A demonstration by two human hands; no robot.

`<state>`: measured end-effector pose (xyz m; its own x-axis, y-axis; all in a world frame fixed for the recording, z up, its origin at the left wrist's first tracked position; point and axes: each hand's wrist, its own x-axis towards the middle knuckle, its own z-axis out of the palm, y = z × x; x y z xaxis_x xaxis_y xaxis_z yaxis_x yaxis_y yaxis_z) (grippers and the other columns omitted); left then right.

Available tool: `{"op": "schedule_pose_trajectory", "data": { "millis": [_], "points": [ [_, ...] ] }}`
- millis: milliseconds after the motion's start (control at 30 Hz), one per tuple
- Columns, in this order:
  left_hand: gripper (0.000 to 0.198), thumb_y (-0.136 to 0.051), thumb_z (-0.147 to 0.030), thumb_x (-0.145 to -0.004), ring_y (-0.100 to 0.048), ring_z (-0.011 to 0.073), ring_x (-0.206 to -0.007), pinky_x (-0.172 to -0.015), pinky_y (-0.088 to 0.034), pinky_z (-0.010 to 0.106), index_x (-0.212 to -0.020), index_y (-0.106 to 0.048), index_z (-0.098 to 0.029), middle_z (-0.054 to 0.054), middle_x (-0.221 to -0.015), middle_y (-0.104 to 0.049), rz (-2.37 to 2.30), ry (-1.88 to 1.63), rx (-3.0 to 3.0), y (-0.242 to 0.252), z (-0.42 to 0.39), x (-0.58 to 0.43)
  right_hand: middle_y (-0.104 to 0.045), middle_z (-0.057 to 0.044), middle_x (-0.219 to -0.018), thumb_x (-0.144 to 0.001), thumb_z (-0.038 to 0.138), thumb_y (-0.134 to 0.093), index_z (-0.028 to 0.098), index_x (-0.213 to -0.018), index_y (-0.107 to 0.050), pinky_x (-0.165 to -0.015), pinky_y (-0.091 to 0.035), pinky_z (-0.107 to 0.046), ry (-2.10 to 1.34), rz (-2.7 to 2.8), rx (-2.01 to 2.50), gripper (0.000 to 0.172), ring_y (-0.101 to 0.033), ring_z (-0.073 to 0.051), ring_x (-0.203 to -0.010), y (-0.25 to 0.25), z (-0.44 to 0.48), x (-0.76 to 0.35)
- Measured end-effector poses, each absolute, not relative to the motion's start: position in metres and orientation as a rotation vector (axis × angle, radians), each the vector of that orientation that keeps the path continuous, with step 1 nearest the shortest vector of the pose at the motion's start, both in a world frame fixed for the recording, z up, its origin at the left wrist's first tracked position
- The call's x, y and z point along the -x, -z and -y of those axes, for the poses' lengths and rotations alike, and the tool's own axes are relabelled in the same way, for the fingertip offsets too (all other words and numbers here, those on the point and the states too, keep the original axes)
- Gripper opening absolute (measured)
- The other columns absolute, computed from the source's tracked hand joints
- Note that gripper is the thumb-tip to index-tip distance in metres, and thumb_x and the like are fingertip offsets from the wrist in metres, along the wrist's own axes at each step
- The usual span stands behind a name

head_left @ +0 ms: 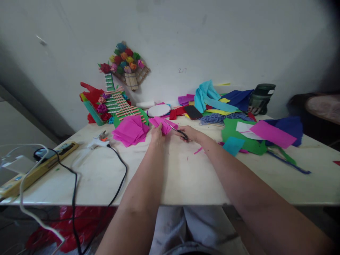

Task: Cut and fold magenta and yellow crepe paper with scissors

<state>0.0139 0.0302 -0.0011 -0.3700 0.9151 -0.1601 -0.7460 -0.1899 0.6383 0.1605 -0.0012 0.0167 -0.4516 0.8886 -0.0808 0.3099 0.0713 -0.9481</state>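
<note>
Head view: phone (193,112) and yarn (224,118) beyond the scissors (182,133)

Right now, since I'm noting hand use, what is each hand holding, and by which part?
The right hand holds the scissors by their black handles. The left hand holds pink paper by its near edge.

Your hands (157,134) and forearms (143,177) are bare as far as visible. You wear pale grey trousers (170,228), lightly creased; a dark, curved edge (196,249) shows at your waist, material indistinct.
</note>
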Motion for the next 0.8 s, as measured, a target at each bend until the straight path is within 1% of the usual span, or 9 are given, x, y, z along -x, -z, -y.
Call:
{"op": "schedule_pose_trajectory", "data": {
  "millis": [133, 400, 667, 800],
  "points": [
    [0.011, -0.053, -0.006, -0.078, -0.057, 0.0080, -0.055, -0.065, -0.048, 0.023, -0.074, -0.055, -0.017, -0.002, -0.064, -0.059, -0.775, -1.809, -0.328, 0.000, -0.028, -0.014, -0.040, 0.008, -0.038, -0.073, 0.037, -0.054, 0.018, -0.066, -0.044, -0.032, -0.023, -0.017, -1.390, 1.828, 1.173, 0.023, -0.034, -0.004, -0.029, -0.017, 0.001, -0.162],
    [0.013, -0.053, -0.005, -0.078, -0.056, 0.0082, -0.052, -0.062, -0.047, 0.022, -0.071, -0.055, -0.016, -0.002, -0.062, -0.058, -0.809, -1.794, -0.318, -0.003, -0.026, -0.014, -0.040, 0.008, -0.039, -0.071, 0.039, -0.056, 0.018, -0.067, -0.044, -0.032, -0.025, -0.018, -1.367, 1.865, 1.090, 0.025, -0.035, -0.006, -0.030, -0.007, -0.009, -0.163],
    [0.014, -0.052, -0.004, -0.078, -0.057, 0.0094, -0.053, -0.061, -0.048, 0.023, -0.070, -0.055, -0.015, -0.001, -0.061, -0.058, -0.807, -1.798, -0.336, -0.002, -0.026, -0.012, -0.039, 0.009, -0.037, -0.066, 0.036, -0.062, 0.018, -0.062, -0.044, -0.031, -0.022, -0.019, -1.338, 1.868, 1.077, 0.026, -0.034, -0.005, -0.029, 0.000, -0.017, -0.163],
    [0.013, -0.054, -0.005, -0.077, -0.057, 0.0091, -0.052, -0.059, -0.048, 0.021, -0.068, -0.054, -0.015, -0.001, -0.060, -0.058, -0.777, -1.796, -0.341, -0.004, -0.023, -0.012, -0.037, 0.009, -0.037, -0.066, 0.034, -0.062, 0.018, -0.061, -0.044, -0.030, -0.022, -0.019, -1.346, 1.858, 1.082, 0.025, -0.034, -0.005, -0.028, 0.000, -0.018, -0.162]
  ]
}}
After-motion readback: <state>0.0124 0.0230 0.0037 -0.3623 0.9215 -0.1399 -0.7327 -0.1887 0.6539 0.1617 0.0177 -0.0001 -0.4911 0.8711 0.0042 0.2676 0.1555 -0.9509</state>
